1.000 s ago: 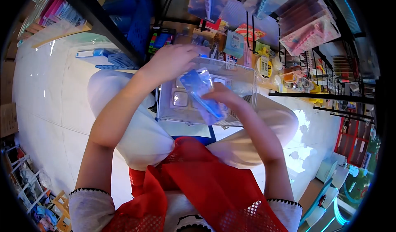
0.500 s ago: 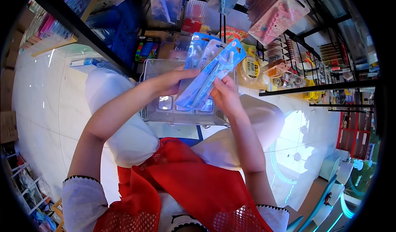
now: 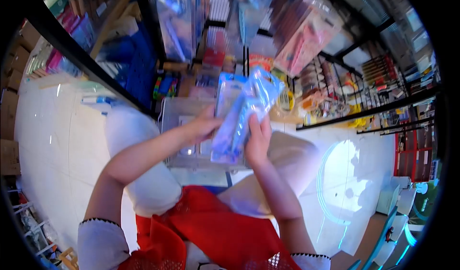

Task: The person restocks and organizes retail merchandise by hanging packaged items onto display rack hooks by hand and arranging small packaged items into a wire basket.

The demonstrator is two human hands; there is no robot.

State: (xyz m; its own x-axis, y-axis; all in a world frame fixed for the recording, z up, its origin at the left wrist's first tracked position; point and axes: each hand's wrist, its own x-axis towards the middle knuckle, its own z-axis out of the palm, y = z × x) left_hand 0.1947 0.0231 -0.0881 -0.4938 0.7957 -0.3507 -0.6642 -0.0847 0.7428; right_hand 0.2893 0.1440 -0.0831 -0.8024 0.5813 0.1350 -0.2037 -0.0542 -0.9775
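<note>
My left hand (image 3: 203,124) grips the left edge of a blue carded pack (image 3: 226,93). My right hand (image 3: 259,138) has its thumb on the front of another blue pack (image 3: 247,111), which overlaps the first. Both packs are long and tilted, with clear plastic fronts; motion blur hides their contents and lettering. Below the hands stands a wire basket (image 3: 164,119), between knees in pale trousers. Some small pale-framed items (image 3: 187,150) lie in the basket, partly covered by my left arm and the packs.
Similar blue packs (image 3: 175,23) and pink packs (image 3: 306,42) hang from the rack ahead. A black shelf bar (image 3: 369,109) crosses at right, with small packaged goods behind it. On the left, a blue crate (image 3: 139,54) stands behind a slanting black post (image 3: 86,54).
The view has tilted upward, so hands, packs and basket appear lower. The packs, fanned apart earlier, now overlap more and look blurred.
</note>
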